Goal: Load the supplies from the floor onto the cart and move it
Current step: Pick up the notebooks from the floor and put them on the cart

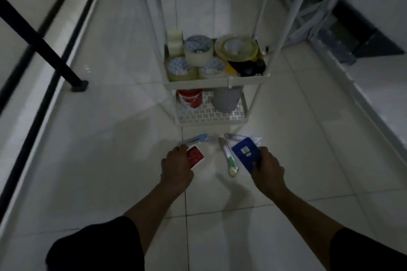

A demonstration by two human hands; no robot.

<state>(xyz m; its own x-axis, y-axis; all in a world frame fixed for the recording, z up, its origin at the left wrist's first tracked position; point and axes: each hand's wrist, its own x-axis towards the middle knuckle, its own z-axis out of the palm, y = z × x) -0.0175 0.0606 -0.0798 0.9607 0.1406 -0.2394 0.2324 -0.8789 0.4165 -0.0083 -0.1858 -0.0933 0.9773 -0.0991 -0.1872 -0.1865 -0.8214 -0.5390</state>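
A white three-tier cart (220,82) stands ahead on the tiled floor. Its middle shelf holds several tape rolls (198,53), and the bottom shelf carries a red container (190,98) and a grey cup (225,99). On the floor in front of the cart lie box cutters: a green one (230,160), a blue-tipped one (196,138) and another (234,136). My left hand (177,169) grips a small red box (196,156) low over the floor. My right hand (267,171) holds a dark blue box (246,153) beside the green cutter.
A black table leg (55,59) slants down to a foot at the left. A black floor strip (39,105) runs along the left side. Dark clutter and white bars (330,28) lie at the right by the wall.
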